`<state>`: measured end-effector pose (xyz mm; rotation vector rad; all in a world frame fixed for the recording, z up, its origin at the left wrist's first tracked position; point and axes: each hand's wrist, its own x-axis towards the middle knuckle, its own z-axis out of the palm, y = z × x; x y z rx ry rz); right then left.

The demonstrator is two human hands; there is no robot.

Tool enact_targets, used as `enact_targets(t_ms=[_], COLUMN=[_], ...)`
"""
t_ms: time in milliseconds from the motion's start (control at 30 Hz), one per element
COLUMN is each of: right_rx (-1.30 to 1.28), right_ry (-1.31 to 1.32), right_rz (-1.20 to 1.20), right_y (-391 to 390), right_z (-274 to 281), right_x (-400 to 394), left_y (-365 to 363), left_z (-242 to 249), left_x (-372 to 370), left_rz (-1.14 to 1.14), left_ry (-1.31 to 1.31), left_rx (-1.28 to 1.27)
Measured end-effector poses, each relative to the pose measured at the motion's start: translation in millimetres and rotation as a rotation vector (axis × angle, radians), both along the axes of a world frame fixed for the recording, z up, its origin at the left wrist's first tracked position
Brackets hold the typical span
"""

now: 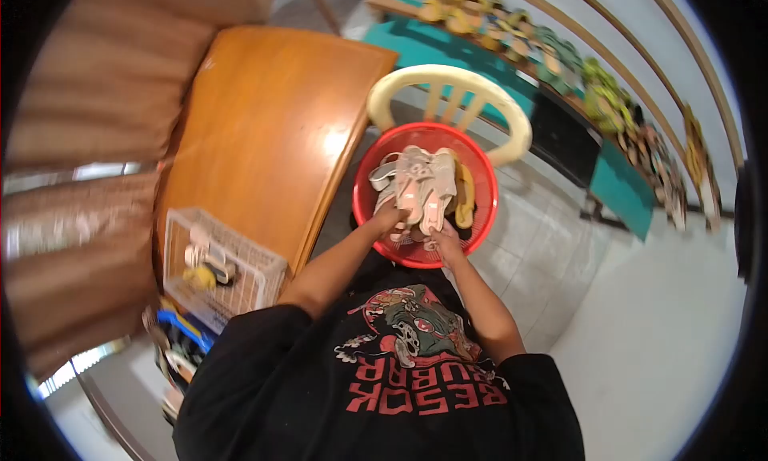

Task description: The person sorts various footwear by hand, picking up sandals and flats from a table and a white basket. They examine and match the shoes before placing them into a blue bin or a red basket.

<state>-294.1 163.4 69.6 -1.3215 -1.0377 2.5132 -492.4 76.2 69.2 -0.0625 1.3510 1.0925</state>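
Note:
A red plastic basket [489,193] stands on a cream plastic chair [516,125] in front of me. Pale sandals and a yellow one [466,193] lie inside it. At the basket's near side, my left hand [390,219] is closed around the heel end of a pale sandal [412,191]. My right hand [446,242] grips the heel of a matching pale sandal [436,201] beside it. Both sandals point away from me, over the others. Fingers under the soles are partly hidden.
To the left is a wooden table [272,125] bearing a white plastic crate [228,281] with a few items inside. Shelves [488,49] with several rows of sandals line the far right wall. Brown curtains [88,101] hang at the left.

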Motion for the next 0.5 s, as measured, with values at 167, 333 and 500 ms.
enact_targets(t_ms=[167, 333, 500], right_rx=[-0.106, 0.228, 0.509], right_ry=[-0.331, -0.324, -0.218], right_rz=[0.351, 0.681, 0.823], right_y=[37.5, 39.4, 24.1], right_z=[-21.7, -24.7, -98.8], right_x=[-36.9, -27.4, 56.1], left_y=[-8.9, -31.6, -106.7], left_z=[-31.2, -8.2, -20.4], left_x=[7.2, 28.7, 56.3], left_rz=[-0.456, 0.129, 0.046], left_ry=[0.474, 0.133, 0.442], left_rx=[-0.149, -0.04, -0.005])
